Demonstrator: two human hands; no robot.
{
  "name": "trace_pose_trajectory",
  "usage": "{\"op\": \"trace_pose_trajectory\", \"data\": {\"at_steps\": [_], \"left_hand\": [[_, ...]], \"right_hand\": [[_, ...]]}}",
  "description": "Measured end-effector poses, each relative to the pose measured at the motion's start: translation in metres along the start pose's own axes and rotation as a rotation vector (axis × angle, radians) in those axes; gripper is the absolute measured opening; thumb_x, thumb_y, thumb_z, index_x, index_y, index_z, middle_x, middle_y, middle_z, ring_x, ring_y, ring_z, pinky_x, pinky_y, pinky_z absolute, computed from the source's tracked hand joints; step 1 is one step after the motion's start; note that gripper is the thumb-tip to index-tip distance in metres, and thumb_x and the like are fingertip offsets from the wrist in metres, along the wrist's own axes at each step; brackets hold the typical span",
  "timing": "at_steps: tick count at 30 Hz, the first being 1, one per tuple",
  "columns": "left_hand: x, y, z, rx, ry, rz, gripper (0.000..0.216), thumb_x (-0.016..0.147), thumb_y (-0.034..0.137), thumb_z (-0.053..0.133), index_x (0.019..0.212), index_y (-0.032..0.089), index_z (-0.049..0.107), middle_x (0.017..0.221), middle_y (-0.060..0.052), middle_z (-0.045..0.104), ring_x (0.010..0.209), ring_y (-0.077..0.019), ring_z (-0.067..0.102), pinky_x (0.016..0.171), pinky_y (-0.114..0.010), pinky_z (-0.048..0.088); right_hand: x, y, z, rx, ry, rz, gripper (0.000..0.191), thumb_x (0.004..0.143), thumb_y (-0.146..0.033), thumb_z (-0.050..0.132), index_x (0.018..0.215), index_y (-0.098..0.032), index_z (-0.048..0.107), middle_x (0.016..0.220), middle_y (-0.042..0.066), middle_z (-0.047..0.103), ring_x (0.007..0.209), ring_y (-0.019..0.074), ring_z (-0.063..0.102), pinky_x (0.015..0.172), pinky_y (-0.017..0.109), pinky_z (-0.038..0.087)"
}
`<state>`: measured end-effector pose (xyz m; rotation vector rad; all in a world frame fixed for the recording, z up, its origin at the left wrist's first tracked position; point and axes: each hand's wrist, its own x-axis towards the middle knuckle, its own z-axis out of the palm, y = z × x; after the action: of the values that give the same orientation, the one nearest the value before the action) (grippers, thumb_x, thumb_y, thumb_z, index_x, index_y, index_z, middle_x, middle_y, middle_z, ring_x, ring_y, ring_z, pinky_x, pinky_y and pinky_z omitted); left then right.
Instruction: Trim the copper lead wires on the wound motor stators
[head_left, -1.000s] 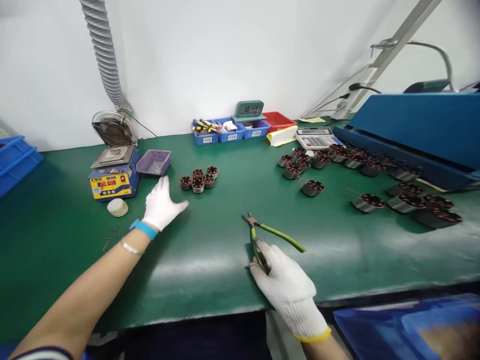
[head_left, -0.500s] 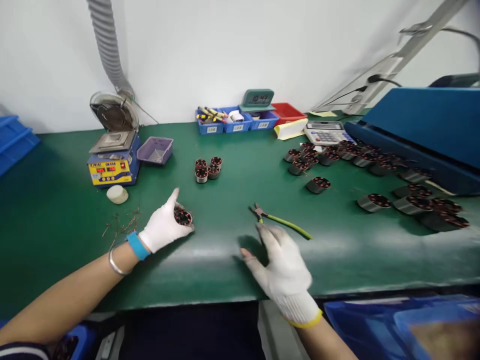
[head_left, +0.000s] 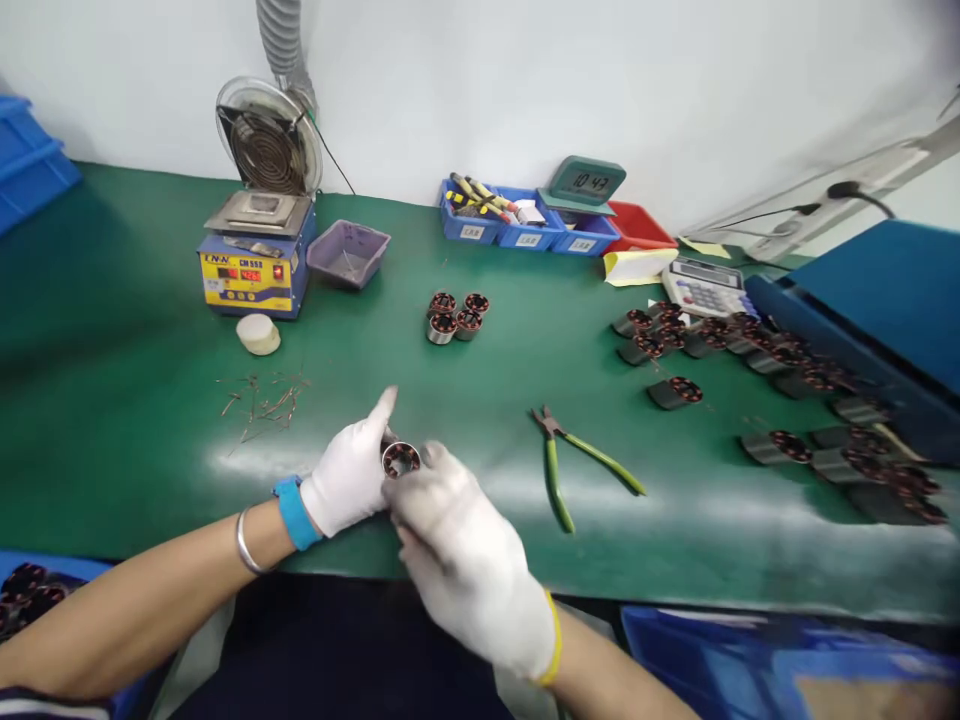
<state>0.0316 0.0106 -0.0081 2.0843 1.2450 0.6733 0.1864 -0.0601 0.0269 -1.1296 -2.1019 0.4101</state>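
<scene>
Both hands wear white gloves and meet near the front edge of the green bench mat [head_left: 112,380]. My left hand [head_left: 349,475] is closed around a small motor stator [head_left: 400,458] with copper windings. My right hand [head_left: 465,555] has come in from the right and its fingertips touch the same stator. Green-handled cutting pliers [head_left: 559,465] lie open on the mat to the right of my hands, with nothing holding them. Three more stators [head_left: 454,315] stand in a small group farther back.
A yellow-and-blue solder pot [head_left: 251,265] with a fan and hose stands at the back left, beside a purple tray [head_left: 349,252] and a white roll [head_left: 259,333]. Cut wire scraps [head_left: 259,400] lie left. Several stators [head_left: 780,400], a calculator [head_left: 705,285], blue bins [head_left: 517,225] and a clock [head_left: 583,182] fill the right and back.
My left hand picked a stator from the group and drew it toward me. My right hand let go of the pliers and moved left onto the stator. The view swung left.
</scene>
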Motion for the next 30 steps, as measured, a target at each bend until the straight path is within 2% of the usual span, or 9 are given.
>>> {"op": "trace_pose_trajectory", "data": {"at_steps": [2, 4, 8, 11, 15, 20, 24, 27, 30], "left_hand": [[0.0, 0.0, 0.001, 0.056, -0.011, 0.025, 0.091, 0.071, 0.042, 0.064, 0.146, 0.009, 0.026, 0.088, -0.008, 0.066, 0.081, -0.0267, 0.064, 0.075, -0.039, 0.051], [0.0, 0.002, -0.002, 0.117, -0.057, 0.024, 0.098, 0.065, 0.048, 0.069, 0.144, 0.006, 0.03, 0.088, -0.009, 0.065, 0.082, -0.0292, 0.063, 0.076, -0.041, 0.051], [0.0, 0.004, -0.014, 0.084, -0.154, -0.009, 0.123, 0.048, 0.047, 0.08, 0.147, 0.006, 0.021, 0.108, -0.015, 0.061, 0.095, -0.032, 0.061, 0.083, -0.044, 0.052], [0.0, 0.001, -0.02, -0.019, -0.19, -0.017, 0.13, 0.045, 0.045, 0.082, 0.149, 0.009, 0.014, 0.122, -0.018, 0.056, 0.106, -0.0334, 0.058, 0.09, -0.045, 0.05], [-0.001, -0.002, -0.014, -0.038, -0.175, 0.014, 0.113, 0.054, 0.038, 0.076, 0.148, 0.014, 0.018, 0.114, -0.012, 0.062, 0.101, -0.0306, 0.061, 0.088, -0.042, 0.05], [0.0, -0.002, -0.007, -0.036, -0.187, 0.044, 0.096, 0.066, 0.033, 0.066, 0.148, 0.012, 0.02, 0.103, -0.009, 0.067, 0.093, -0.0268, 0.064, 0.083, -0.038, 0.05], [0.002, -0.009, -0.011, -0.024, -0.291, 0.148, 0.09, 0.073, 0.032, 0.058, 0.149, 0.008, 0.015, 0.107, -0.013, 0.067, 0.099, -0.0284, 0.062, 0.089, -0.041, 0.049], [0.002, -0.015, -0.029, -0.051, -0.406, 0.182, 0.087, 0.073, 0.021, 0.053, 0.15, 0.012, 0.015, 0.118, -0.012, 0.064, 0.108, -0.0275, 0.061, 0.094, -0.041, 0.049], [-0.002, -0.009, -0.057, -0.086, -0.336, 0.166, 0.088, 0.066, 0.016, 0.053, 0.148, 0.018, 0.022, 0.144, -0.011, 0.046, 0.128, -0.0283, 0.047, 0.105, -0.04, 0.043]], "right_hand": [[-0.02, -0.004, -0.004, -0.092, -0.047, -0.188, 0.038, 0.083, -0.006, 0.046, 0.117, -0.02, 0.056, 0.093, 0.005, 0.07, 0.099, 0.0205, 0.064, 0.106, 0.046, 0.041], [-0.035, 0.002, -0.009, -0.11, -0.033, -0.166, 0.04, 0.084, -0.009, 0.049, 0.123, -0.019, 0.052, 0.1, 0.007, 0.069, 0.104, 0.0219, 0.062, 0.107, 0.048, 0.04], [-0.036, 0.028, -0.02, -0.043, 0.072, 0.372, 0.056, 0.082, -0.026, 0.058, 0.135, -0.022, 0.042, 0.132, 0.012, 0.054, 0.12, 0.0278, 0.054, 0.098, 0.046, 0.048], [-0.014, 0.038, -0.02, 0.043, -0.089, 0.604, 0.049, 0.077, -0.031, 0.063, 0.124, -0.024, 0.053, 0.129, 0.009, 0.056, 0.114, 0.0267, 0.058, 0.092, 0.042, 0.051], [0.015, 0.041, -0.007, 0.082, -0.107, 0.383, 0.013, 0.084, -0.029, 0.058, 0.094, -0.023, 0.064, 0.099, 0.005, 0.067, 0.096, 0.0212, 0.063, 0.099, 0.042, 0.046], [0.024, 0.053, -0.002, -0.212, -0.053, 0.102, 0.019, 0.09, -0.02, 0.045, 0.077, -0.023, 0.059, 0.081, 0.005, 0.066, 0.088, 0.0205, 0.062, 0.107, 0.045, 0.039], [0.026, 0.058, 0.001, -0.502, -0.172, 0.099, 0.017, 0.09, -0.021, 0.047, 0.08, -0.019, 0.06, 0.085, 0.009, 0.064, 0.1, 0.026, 0.057, 0.096, 0.042, 0.043], [0.026, 0.054, 0.007, -0.602, -0.324, 0.185, 0.017, 0.09, -0.024, 0.049, 0.077, -0.018, 0.06, 0.083, 0.009, 0.061, 0.085, 0.0243, 0.056, 0.076, 0.036, 0.045], [0.021, 0.049, 0.012, -0.602, -0.34, 0.252, 0.016, 0.089, -0.025, 0.052, 0.077, -0.019, 0.059, 0.08, 0.007, 0.06, 0.075, 0.0212, 0.054, 0.064, 0.032, 0.039]]}}
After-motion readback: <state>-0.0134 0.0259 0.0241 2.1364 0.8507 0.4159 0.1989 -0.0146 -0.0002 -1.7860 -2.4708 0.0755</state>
